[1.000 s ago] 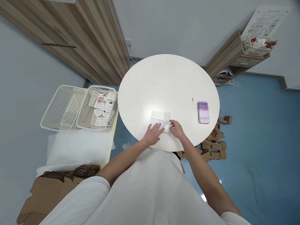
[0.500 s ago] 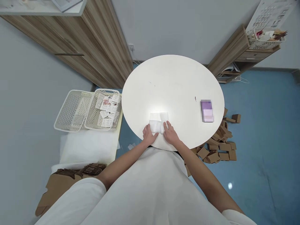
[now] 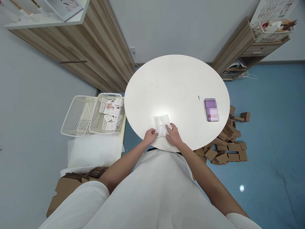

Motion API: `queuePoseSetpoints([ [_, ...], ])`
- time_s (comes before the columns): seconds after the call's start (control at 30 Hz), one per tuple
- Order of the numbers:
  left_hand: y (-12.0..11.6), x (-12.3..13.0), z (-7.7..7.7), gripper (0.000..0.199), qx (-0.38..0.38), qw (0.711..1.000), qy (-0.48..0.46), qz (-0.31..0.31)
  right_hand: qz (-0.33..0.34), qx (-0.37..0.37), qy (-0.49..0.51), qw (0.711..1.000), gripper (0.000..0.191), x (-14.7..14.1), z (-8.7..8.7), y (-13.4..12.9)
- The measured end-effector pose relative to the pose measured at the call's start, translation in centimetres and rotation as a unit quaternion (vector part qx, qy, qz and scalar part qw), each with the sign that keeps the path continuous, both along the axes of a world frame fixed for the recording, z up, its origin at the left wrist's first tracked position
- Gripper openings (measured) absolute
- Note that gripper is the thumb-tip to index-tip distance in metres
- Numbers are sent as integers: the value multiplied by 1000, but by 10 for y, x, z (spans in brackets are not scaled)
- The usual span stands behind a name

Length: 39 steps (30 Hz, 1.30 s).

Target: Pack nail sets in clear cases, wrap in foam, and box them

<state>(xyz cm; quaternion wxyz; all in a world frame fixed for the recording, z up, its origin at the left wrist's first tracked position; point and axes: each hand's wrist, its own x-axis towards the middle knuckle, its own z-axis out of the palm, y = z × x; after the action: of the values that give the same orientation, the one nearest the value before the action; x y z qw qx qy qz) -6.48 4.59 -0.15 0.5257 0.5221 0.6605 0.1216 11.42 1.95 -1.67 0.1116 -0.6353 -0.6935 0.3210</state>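
Observation:
A folded white sheet [image 3: 161, 120], thin and soft-looking, lies near the front edge of the white oval table [image 3: 176, 82]. Its flaps overlap toward the middle; whether anything is wrapped inside cannot be seen. At its lower left corner my left hand [image 3: 150, 136] is closed, thumb and fingertips pinching the edge. My right hand [image 3: 173, 136] rests on the right side of the sheet, fingers apart, with the index finger stretched over the folded part.
A purple and pink pixelated item [image 3: 211, 109] lies at the table's right. Two white baskets, one with printed cards [image 3: 111, 111], stand left beside white sheets [image 3: 95, 151]. Flattened cardboard [image 3: 64, 190] is at lower left; small brown boxes [image 3: 221, 157] cover floor at right.
The sheet's flaps have shifted and the sheet sits slightly turned. My left fingers have drawn together at its left edge, and my right index finger has moved inward over the fold.

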Motion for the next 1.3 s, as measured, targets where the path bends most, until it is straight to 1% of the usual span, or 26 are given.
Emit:
queuePoseSetpoints([
  [0.1, 0, 18, 1, 9, 50, 998, 9, -41, -17, -22, 41, 999, 63, -3, 0, 4],
  [0.2, -1, 37, 2, 9, 61, 995, 34, -72, -21, -60, 96, 993, 63, 2, 4, 12],
  [0.3, -8, 46, 3, 20, 73, 989, 62, -113, -45, -106, 153, 981, 59, 9, 9, 19],
  [0.4, -22, 44, 4, 39, 115, 975, 69, -175, -94, -113, 164, 976, 48, 8, 10, 24],
  [0.47, -31, 38, 5, 52, 150, 964, 52, -215, -131, -96, 138, 977, 41, 4, 8, 25],
  [0.5, -34, 34, 5, 54, 165, 959, 38, -228, -145, -88, 125, 978, 39, 1, 6, 26],
  [0.53, -35, 30, 5, 54, 180, 956, 24, -231, -152, -82, 118, 978, 36, -1, 3, 26],
  [0.6, -31, 22, 4, 44, 212, 954, 14, -211, -151, -70, 118, 979, 34, -2, -2, 27],
  [0.67, -20, 15, 1, 36, 253, 951, 42, -175, -141, -62, 125, 980, 33, -1, -5, 27],
  [0.7, -14, 13, -1, 35, 272, 943, 60, -182, -136, -60, 126, 981, 33, 0, -5, 26],
  [0.8, 1, 13, -6, 39, 298, 913, 92, -262, -114, -44, 110, 986, 38, 4, -1, 21],
  [0.87, 5, 16, -8, 42, 296, 903, 106, -294, -78, 2, 74, 994, 45, 8, 4, 14],
  [0.9, 6, 17, -9, 42, 293, 902, 111, -298, -45, 32, 52, 997, 50, 10, 7, 11],
  [0.97, 6, 19, -8, 44, 286, 903, 115, -299, 47, 79, 10, 996, 63, 13, 10, 5],
  [1.03, 9, 20, -7, 44, 279, 908, 107, -293, 132, 89, -17, 987, 73, 15, 11, 4],
  [1.07, 12, 20, -6, 44, 273, 912, 100, -289, 156, 86, -25, 984, 74, 15, 11, 5],
  [1.1, 15, 20, -4, 42, 265, 917, 92, -285, 163, 82, -32, 983, 73, 15, 10, 7],
  [1.2, 24, 17, 2, 38, 237, 928, 60, -281, 145, 64, -37, 987, 63, 13, 12, 13],
  [1.3, 20, 12, 7, 40, 203, 932, 16, -298, 150, 15, -13, 989, 52, 15, 20, 12],
])
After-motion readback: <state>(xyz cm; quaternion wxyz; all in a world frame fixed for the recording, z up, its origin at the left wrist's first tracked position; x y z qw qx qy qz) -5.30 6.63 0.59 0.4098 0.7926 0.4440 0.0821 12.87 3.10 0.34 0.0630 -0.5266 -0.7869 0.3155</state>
